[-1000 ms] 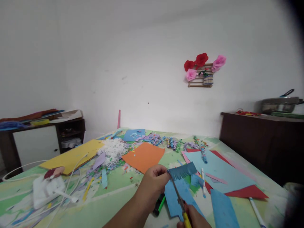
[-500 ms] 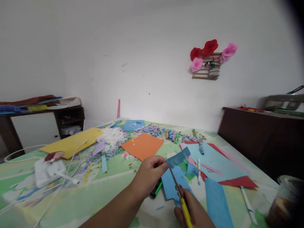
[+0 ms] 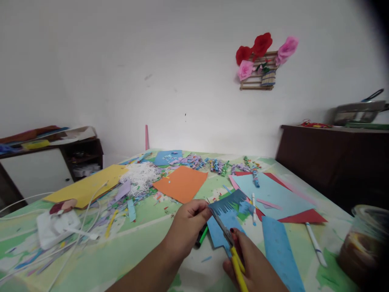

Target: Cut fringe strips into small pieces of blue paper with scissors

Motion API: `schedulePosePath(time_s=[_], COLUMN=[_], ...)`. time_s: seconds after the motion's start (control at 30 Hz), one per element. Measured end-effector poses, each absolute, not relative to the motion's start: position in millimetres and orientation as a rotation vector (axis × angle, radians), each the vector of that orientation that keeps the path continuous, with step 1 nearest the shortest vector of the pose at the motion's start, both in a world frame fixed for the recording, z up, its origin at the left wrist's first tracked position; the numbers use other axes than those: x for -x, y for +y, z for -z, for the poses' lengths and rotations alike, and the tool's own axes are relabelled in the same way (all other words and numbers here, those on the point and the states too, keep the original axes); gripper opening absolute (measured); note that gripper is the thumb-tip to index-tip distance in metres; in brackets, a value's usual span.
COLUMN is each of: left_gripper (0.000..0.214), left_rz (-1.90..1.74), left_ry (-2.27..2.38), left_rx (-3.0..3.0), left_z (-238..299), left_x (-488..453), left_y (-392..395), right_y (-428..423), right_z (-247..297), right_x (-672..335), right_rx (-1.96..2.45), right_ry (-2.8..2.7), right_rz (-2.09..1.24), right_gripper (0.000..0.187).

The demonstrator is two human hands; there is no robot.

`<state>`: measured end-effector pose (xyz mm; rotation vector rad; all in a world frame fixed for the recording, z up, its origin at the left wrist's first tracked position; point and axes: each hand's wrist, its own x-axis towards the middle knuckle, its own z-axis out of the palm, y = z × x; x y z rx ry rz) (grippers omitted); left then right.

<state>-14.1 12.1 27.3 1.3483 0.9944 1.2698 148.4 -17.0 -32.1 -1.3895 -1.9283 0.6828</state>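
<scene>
My left hand (image 3: pixel 190 225) pinches the left end of a blue paper strip (image 3: pixel 229 202) whose lower edge is cut into a fringe. In my right hand (image 3: pixel 251 259) is a pair of scissors (image 3: pixel 237 267) with yellow handles. Its blades reach up to the strip close to my left fingertips. Under the strip lies a blue paper sheet (image 3: pixel 220 235) on the table, and a small fringed blue piece (image 3: pixel 246 207) rests right of it. A green-and-black marker (image 3: pixel 201 236) sits partly hidden beside my left hand.
To the right are a blue paper strip (image 3: pixel 279 251), white markers (image 3: pixel 316 245), light blue and red sheets (image 3: pixel 276 198) and a jar of brown liquid (image 3: pixel 361 247). Leftward lie an orange sheet (image 3: pixel 182 184), white shreds (image 3: pixel 141 178), yellow sheets (image 3: pixel 88 184) and a cabled white device (image 3: pixel 56 227).
The scissor handles have spread apart slightly, and the fringed strip has turned a little, showing more of its surface. The whole view has shifted slightly.
</scene>
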Motion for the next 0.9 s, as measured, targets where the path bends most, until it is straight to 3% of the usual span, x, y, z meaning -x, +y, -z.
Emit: schedulePosePath(time_s=[0.23, 0.47, 0.63, 0.9], left_gripper=[0.020, 0.021, 0.021, 0.016], left_rz=[-1.245, -1.230, -1.234, -1.353], left_ry=[0.985, 0.922, 0.893, 0.882], left_rx=[-1.343, -1.283, -1.235, -1.080], left_z=[-25, -23, -23, -24], left_x=[16, 20, 19, 19], left_y=[10, 11, 10, 18], right_y=[-18, -13, -10, -13], right_z=[25, 28, 29, 25], right_x=[-149, -153, -155, -158], right_rx=[1.456, 1.413, 1.367, 1.432], right_ry=[-1.935, -1.944, -1.918, -1.927], right_rz=[-0.678, -0.693, -0.745, -0.801], right_gripper=[0.037, 0.041, 0.031, 0.050])
